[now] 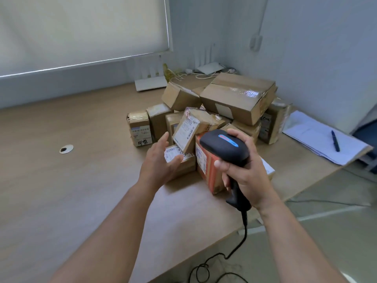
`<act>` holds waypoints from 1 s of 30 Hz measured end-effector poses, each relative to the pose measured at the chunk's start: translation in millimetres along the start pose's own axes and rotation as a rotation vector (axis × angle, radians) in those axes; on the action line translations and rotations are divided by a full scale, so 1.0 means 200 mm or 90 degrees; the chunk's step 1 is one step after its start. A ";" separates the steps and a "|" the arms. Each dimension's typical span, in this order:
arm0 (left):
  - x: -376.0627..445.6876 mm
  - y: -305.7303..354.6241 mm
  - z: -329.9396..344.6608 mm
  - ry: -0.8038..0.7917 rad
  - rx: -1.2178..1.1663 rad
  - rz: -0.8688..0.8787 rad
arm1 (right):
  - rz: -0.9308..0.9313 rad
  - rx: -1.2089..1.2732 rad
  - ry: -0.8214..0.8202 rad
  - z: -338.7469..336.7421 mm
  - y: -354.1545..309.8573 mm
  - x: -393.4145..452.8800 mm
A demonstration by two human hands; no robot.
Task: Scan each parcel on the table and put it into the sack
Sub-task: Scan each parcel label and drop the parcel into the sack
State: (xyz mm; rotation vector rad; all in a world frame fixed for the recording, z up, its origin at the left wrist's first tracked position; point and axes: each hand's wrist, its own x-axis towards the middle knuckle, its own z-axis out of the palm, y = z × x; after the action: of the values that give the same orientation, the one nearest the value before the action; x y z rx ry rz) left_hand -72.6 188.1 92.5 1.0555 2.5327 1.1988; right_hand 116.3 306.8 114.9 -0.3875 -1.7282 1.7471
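A black scanner (226, 147) is gripped in the right hand (244, 170), right of frame centre. The left hand (161, 162) is held open, fingers spread, empty. The parcel pile (214, 119) lies just beyond both hands, toward upper right. The tilted labelled parcel (188, 132), long axis slanting up-right, is nearest the left fingertips, likely grabbed next. No sack is seen.

Soft daylight through the window blind (81, 27), tape glare on the top box (238, 94), wide-angle bending at edges.
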 end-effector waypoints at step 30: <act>0.69 -0.20 0.24 -0.115 0.090 0.034 | 0.024 -0.090 0.150 0.06 0.24 0.36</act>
State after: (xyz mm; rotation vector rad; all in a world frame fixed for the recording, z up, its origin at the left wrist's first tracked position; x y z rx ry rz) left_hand -177.5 291.1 51.8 1.2115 2.4927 0.9003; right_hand 43.4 344.6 85.7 -0.6650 -1.6865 1.5401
